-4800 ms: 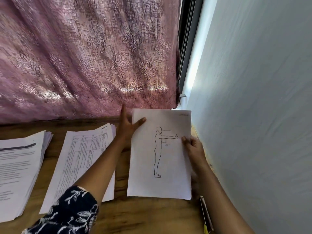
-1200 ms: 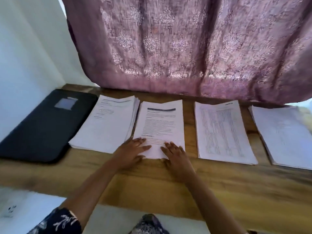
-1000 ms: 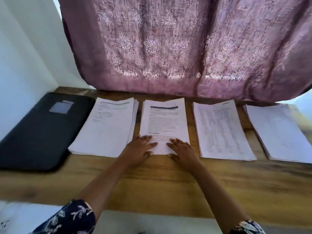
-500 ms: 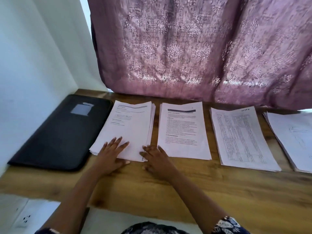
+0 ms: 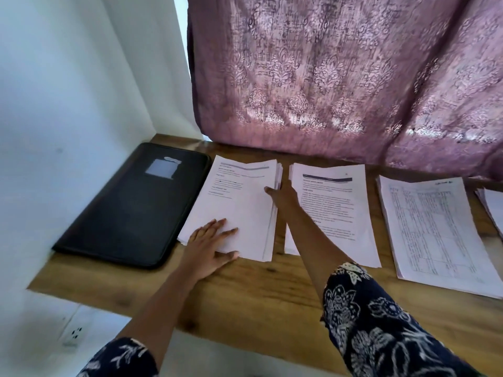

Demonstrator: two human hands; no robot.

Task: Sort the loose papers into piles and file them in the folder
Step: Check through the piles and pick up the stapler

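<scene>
Several white paper piles lie in a row on the wooden table (image 5: pixel 258 300). My left hand (image 5: pixel 209 248) rests flat with spread fingers on the near corner of the leftmost pile (image 5: pixel 239 202). My right hand (image 5: pixel 283 198) holds that pile's right edge, thumb on top and fingers along the side. To its right lie a text pile (image 5: pixel 337 202), a pile of tables (image 5: pixel 432 229) and the edge of another pile (image 5: pixel 492 208). A closed black folder (image 5: pixel 136 205) lies to the left of the piles.
A white wall (image 5: pixel 68 104) bounds the table on the left, just beyond the folder. A mauve patterned curtain (image 5: pixel 340 77) hangs along the back edge. A wall socket (image 5: pixel 72 334) sits below the table's near left corner.
My right hand has slid up from the near edge of the leftmost pile to its right side. My left hand stays on the pile's near corner. The view has shifted left.
</scene>
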